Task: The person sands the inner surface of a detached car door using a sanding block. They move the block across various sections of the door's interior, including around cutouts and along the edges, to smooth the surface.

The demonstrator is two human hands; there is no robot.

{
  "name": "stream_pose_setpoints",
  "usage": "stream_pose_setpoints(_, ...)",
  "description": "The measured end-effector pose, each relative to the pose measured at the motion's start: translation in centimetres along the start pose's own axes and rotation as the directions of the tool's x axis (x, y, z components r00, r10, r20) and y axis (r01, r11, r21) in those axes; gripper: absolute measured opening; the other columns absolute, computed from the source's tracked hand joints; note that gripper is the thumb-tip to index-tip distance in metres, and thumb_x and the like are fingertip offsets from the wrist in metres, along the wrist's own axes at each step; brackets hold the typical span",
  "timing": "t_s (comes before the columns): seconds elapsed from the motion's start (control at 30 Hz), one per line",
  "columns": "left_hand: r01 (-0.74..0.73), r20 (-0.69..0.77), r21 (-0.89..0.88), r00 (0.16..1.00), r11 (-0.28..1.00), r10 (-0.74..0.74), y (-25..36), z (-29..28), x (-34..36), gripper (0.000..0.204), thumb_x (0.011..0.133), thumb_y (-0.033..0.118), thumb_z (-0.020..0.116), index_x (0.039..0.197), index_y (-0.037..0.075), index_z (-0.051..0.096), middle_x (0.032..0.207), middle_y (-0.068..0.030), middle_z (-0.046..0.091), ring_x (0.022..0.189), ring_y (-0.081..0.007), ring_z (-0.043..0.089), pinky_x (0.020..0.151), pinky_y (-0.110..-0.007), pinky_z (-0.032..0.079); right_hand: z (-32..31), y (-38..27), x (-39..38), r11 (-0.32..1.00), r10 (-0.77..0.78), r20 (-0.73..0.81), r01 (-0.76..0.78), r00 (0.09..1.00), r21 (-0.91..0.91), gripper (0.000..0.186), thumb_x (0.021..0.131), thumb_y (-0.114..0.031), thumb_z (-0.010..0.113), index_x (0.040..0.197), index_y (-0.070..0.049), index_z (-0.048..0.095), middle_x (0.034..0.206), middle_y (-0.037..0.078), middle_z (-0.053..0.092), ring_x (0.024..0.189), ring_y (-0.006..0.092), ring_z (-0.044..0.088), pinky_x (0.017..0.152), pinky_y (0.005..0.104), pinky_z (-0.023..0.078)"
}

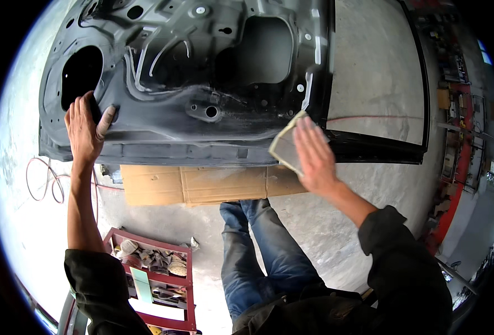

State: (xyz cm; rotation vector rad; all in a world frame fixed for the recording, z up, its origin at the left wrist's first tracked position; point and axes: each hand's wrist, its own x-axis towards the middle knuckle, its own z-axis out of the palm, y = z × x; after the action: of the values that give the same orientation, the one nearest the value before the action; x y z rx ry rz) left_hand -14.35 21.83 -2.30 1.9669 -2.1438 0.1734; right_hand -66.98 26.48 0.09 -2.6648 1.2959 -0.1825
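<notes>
A bare dark grey car door (pixel 163 120) lies in front of me with its inner side up. My left hand (pixel 85 125) rests at the rim of the large oval opening in the door's left part, fingers stretched out and thumb apart. My right hand (pixel 316 153) holds a greyish sanding sheet (pixel 287 146) with a pale yellowish edge against the door's near right corner. The fingers lie long over the sheet, and the right thumb is hidden. White scuffed lines (pixel 143 70) show along the door's ridges.
Flattened cardboard (pixel 213 184) lies under the door's near edge. The window frame (pixel 425 84) extends right. A red hose (pixel 54 178) loops on the floor at left. A red rack (pixel 188 290) with gloves and tools stands at lower left, and cluttered shelves (pixel 459 139) line the right.
</notes>
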Motion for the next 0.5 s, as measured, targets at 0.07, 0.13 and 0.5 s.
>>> stream_pose_setpoints(0.07, 0.029, 0.015, -0.011, 0.999, 1.000, -0.029, 1.0, 0.8, 0.7, 0.071, 0.098, 0.059, 0.056, 0.133, -0.002, 0.054, 0.112, -0.0165, 0.058, 0.109, -0.0324, 0.055, 0.106, -0.044, 0.035, 2.2, -2.9, 1.8, 0.995, -0.009, -0.081, 0.017, 0.997, 0.098, 0.076, 0.074, 0.008, 0.056, 0.148, 0.014, 0.042, 0.158, 0.032, 0.038, 0.151, 0.0441, 0.032, 0.125, 0.0558, 0.025)
stream_pose_setpoints(0.13, 0.026, 0.027, -0.001, 0.999, 1.000, -0.026, 0.4, 0.7, 0.4, 0.071, 0.098, 0.058, 0.055, 0.135, -0.003, 0.053, 0.112, -0.0167, 0.057, 0.110, -0.0327, 0.054, 0.106, -0.044, 0.034, 4.1, -6.5, 5.2, 0.983, -0.023, -0.135, 0.047, 0.991, 0.176, 0.077, 0.076, 0.008, 0.056, 0.151, 0.012, 0.039, 0.160, 0.031, 0.035, 0.152, 0.0420, 0.031, 0.127, 0.0540, 0.023)
stream_pose_setpoints(0.5, 0.033, 0.053, 0.006, 0.998, 0.999, -0.033, -0.4, 0.4, -0.1, 0.073, 0.099, 0.061, 0.052, 0.134, -0.003, 0.053, 0.116, -0.0172, 0.058, 0.113, -0.0322, 0.054, 0.108, -0.044, 0.033, 0.1, 0.8, -0.8, 0.999, -0.008, -0.039, 0.009, 0.999, 0.042, 0.064, 0.088, -0.010, 0.064, 0.145, 0.014, 0.047, 0.154, 0.031, 0.045, 0.149, 0.0423, 0.038, 0.124, 0.0535, 0.029)
